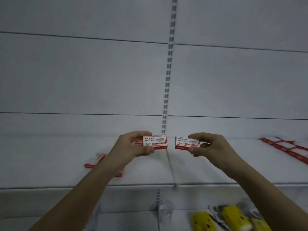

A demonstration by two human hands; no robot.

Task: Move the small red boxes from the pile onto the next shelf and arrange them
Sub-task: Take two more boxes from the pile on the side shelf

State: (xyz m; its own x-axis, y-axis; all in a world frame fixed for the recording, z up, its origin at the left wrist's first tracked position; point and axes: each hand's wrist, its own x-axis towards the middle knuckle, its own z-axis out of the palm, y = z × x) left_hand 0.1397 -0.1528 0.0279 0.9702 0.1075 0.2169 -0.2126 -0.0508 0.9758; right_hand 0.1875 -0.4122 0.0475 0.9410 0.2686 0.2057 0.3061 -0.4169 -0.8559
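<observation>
Both hands are up over the white shelf (216,164), each holding one small red box. The left hand (133,147) pinches the left box (155,141) at its left end, fingers over the far edge and thumb on the near edge. It seems to hold a second box behind the first, though that one is mostly hidden. The right hand (210,147) pinches the right box (186,143) at its right end in the same way. The two boxes sit close together with a gap between them, just either side of the shelf divider (170,164), labels facing the camera.

More red boxes lie on the left section of the shelf: one (95,161) to the left of the left forearm and another (119,175) mostly hidden under it. Far right on the same shelf is a row of red boxes (286,149), already lined up, blurred.

These look like staple boxes: thin card, stiff enough along the edges but likely to dent if squeezed on the broad face. For their size they are probably fairly heavy and dense. The card looks smooth, so a pinch across the short edges, as both hands have now, should hold well. Setting each down flat and sliding it against the row would keep them square.

On the lower shelf, near right, lie yellow packets (233,215).
</observation>
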